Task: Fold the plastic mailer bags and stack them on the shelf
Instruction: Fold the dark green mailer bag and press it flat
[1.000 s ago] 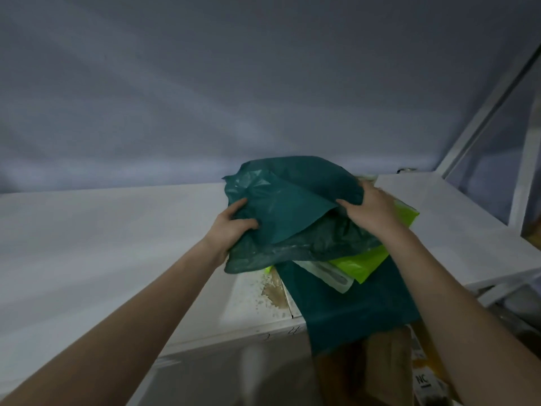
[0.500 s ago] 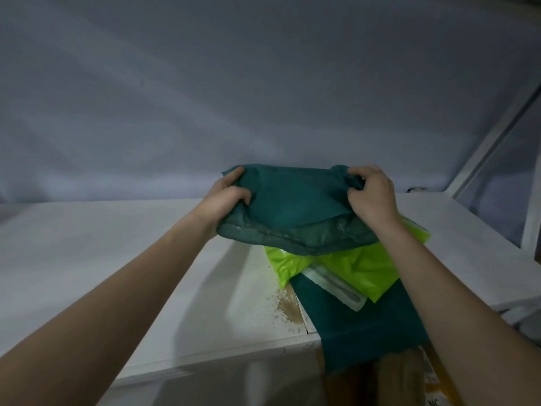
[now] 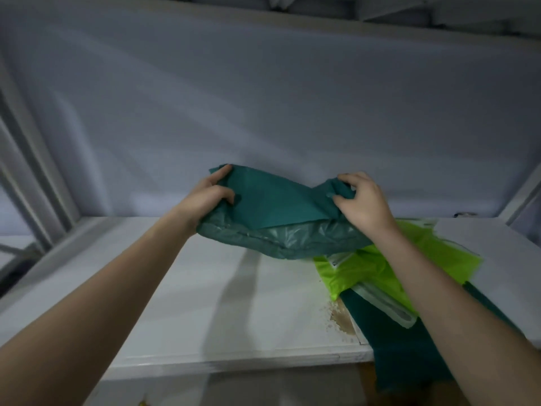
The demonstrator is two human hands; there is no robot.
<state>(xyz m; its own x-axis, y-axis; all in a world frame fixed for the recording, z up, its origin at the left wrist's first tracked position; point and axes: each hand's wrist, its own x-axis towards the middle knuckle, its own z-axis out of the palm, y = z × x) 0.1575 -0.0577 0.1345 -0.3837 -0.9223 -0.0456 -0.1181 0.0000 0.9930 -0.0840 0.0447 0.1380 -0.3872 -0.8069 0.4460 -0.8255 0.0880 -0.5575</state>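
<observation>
A dark green plastic mailer bag [image 3: 275, 209], folded over with its shiny grey inner side showing along the near edge, hangs above the white shelf [image 3: 205, 288]. My left hand [image 3: 209, 194] grips its left end, thumb on top. Fingers of my right hand [image 3: 361, 200] curl round its bunched right end. Below on the shelf lies a lime green mailer [image 3: 380, 268] with a pale adhesive strip. Under that one, another dark green mailer [image 3: 401, 344] drapes over the shelf's front edge.
A grey-white fabric backdrop [image 3: 263, 112] closes the back of the shelf. White frame posts [image 3: 26, 159] stand at the left, another at the far right. A brown stain [image 3: 341, 317] marks the shelf beside a seam between boards. A higher shelf board [image 3: 292, 16] runs overhead.
Both hands have lifted the dark green mailer higher and pulled its ends wider apart. The lime green mailer beneath is more exposed. The view has tilted upward.
</observation>
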